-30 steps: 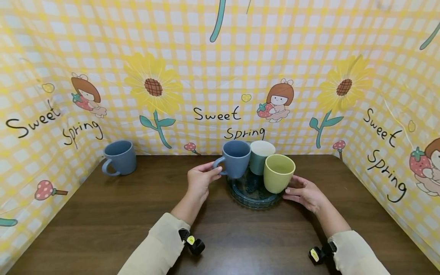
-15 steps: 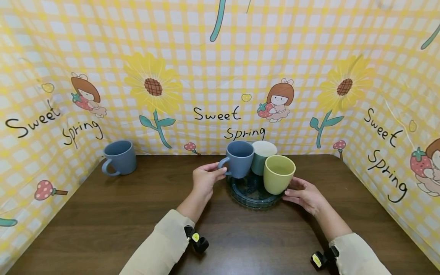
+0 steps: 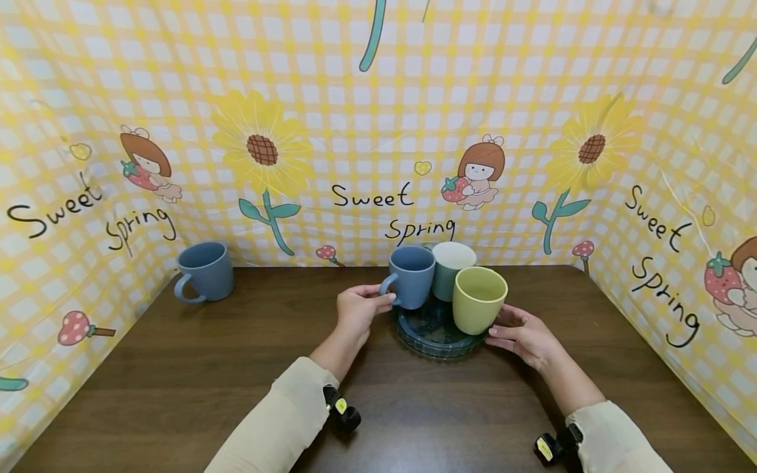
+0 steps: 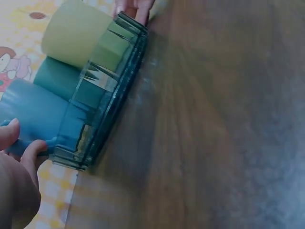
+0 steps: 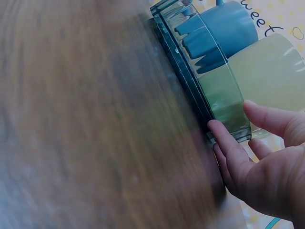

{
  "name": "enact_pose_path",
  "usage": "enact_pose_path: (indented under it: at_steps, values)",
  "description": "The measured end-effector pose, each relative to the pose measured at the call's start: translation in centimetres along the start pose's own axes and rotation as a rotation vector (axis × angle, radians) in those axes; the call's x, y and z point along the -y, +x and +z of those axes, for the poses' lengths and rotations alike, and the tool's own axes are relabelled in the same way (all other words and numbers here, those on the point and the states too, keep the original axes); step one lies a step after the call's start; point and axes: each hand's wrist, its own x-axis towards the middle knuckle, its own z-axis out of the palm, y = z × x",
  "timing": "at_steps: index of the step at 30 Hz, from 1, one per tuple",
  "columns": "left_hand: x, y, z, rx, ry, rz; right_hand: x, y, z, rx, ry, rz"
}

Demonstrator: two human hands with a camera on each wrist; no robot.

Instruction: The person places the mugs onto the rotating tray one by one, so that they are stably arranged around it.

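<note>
My head camera sits high and looks forward and down across the table (image 3: pixel 177 368), wide enough to take in both sleeves, the printed backdrop (image 3: pixel 378 131) on three sides and the tray (image 3: pixel 434 335) of mugs at the middle. My left wrist camera sits low and very near the tabletop, rolled sideways, facing the tray (image 4: pixel 102 112) from its left. My right wrist camera does likewise from the right, close against the tray (image 5: pixel 200 78). All three share the tray; both wrist views also share the yellow-green mug (image 4: pixel 76 33) (image 5: pixel 271 71).
</note>
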Motion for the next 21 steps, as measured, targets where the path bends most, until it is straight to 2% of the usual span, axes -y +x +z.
enact_pose_path:
  at_steps: [3,7,10,17,21]
  values:
    - [0.4,0.0,-0.3,0.017,0.076,0.025,0.1,0.0,0.0,-0.010,0.002,0.003]
    - [0.6,0.1,-0.4,0.009,0.268,0.075,0.2,-0.2,0.1,-0.019,0.001,0.005]
    - [0.6,0.4,-0.3,-0.002,0.379,0.088,0.2,-0.4,0.2,-0.022,-0.005,0.004]
    - [0.7,1.2,-0.4,0.039,0.372,0.073,0.1,-0.6,0.7,-0.042,-0.019,0.016]
    - [0.5,1.5,-0.3,0.039,0.366,0.058,0.1,-0.7,0.9,-0.050,-0.029,0.015]
